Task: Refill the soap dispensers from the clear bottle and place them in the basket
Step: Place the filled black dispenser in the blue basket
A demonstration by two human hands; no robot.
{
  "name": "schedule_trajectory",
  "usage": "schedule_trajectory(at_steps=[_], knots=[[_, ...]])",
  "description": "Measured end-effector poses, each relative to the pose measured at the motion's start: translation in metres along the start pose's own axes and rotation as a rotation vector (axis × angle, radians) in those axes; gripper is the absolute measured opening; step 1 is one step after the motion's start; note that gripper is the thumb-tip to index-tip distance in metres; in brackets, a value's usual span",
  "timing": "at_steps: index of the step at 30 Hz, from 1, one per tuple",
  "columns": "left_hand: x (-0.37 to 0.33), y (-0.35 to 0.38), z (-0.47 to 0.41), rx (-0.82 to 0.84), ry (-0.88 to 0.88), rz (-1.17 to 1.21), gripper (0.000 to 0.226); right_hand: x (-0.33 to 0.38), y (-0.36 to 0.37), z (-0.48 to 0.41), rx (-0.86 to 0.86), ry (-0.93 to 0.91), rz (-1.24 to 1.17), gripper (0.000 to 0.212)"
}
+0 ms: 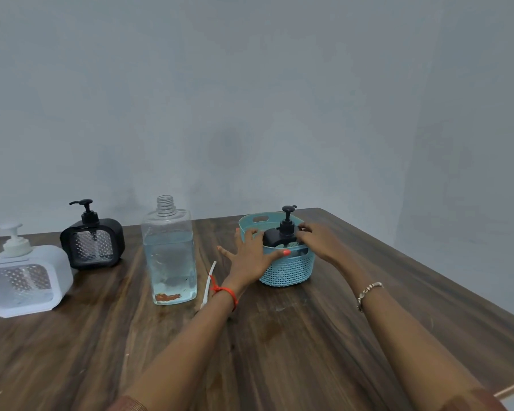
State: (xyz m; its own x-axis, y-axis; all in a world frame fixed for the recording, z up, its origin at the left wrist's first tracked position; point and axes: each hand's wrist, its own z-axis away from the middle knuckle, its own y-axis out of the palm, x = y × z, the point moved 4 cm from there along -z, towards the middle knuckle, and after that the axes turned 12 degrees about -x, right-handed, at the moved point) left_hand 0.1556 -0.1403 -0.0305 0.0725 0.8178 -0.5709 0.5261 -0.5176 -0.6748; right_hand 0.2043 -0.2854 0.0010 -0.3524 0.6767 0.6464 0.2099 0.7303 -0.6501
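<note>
A black soap dispenser (281,235) stands upright inside the light blue woven basket (288,269). My left hand (250,256) lies against the basket's left rim, thumb over the front edge, other fingers spread. My right hand (315,237) touches the dispenser's right shoulder from inside the basket. The clear bottle (169,253), uncapped and over half full of liquid, stands left of the basket. A second black dispenser (92,241) and a white dispenser (24,277) stand further left.
A thin white strip (209,280), perhaps a pump tube, lies on the dark wooden table (279,351) between the bottle and my left wrist. The table's right edge (428,277) runs diagonally close behind the basket. A grey wall rises behind.
</note>
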Motion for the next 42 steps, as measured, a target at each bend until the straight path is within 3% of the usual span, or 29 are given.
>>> schedule_trajectory(at_steps=[7, 10, 15, 18, 24, 30, 35, 38, 42], knots=[[0.001, -0.003, 0.000, 0.029, 0.003, -0.048, 0.075, 0.001, -0.001, 0.010, -0.013, 0.004, -0.056, 0.030], [0.004, -0.004, 0.001, 0.045, -0.005, -0.050, 0.088, 0.009, -0.003, 0.017, -0.063, -0.008, -0.080, 0.041], [-0.005, -0.028, 0.010, -0.006, 0.049, 0.102, 0.081, 0.038, -0.021, 0.038, -0.549, -0.111, -0.245, 0.020], [-0.012, -0.055, 0.016, -0.088, 0.143, 0.204, 0.068, 0.067, -0.020, 0.055, -0.630, -0.188, -0.335, 0.016], [0.002, -0.135, 0.047, -0.169, 0.137, 0.434, 0.038, 0.145, 0.004, 0.093, -0.535, -0.383, -0.492, 0.025], [0.057, -0.227, 0.093, -0.255, 0.098, 0.424, 0.022, 0.219, 0.051, 0.138, -0.387, -0.534, -0.582, 0.022], [0.136, -0.278, 0.113, -0.524, -0.086, 0.404, 0.017, 0.269, 0.111, 0.161, -0.205, -0.553, -0.620, 0.023], [0.189, -0.293, 0.115, -0.683, -0.217, 0.323, 0.029, 0.284, 0.160, 0.159, -0.034, -0.507, -0.501, 0.030], [0.238, -0.298, 0.103, -0.657, -0.327, 0.289, 0.059, 0.293, 0.211, 0.141, 0.149, -0.420, -0.367, 0.052]])
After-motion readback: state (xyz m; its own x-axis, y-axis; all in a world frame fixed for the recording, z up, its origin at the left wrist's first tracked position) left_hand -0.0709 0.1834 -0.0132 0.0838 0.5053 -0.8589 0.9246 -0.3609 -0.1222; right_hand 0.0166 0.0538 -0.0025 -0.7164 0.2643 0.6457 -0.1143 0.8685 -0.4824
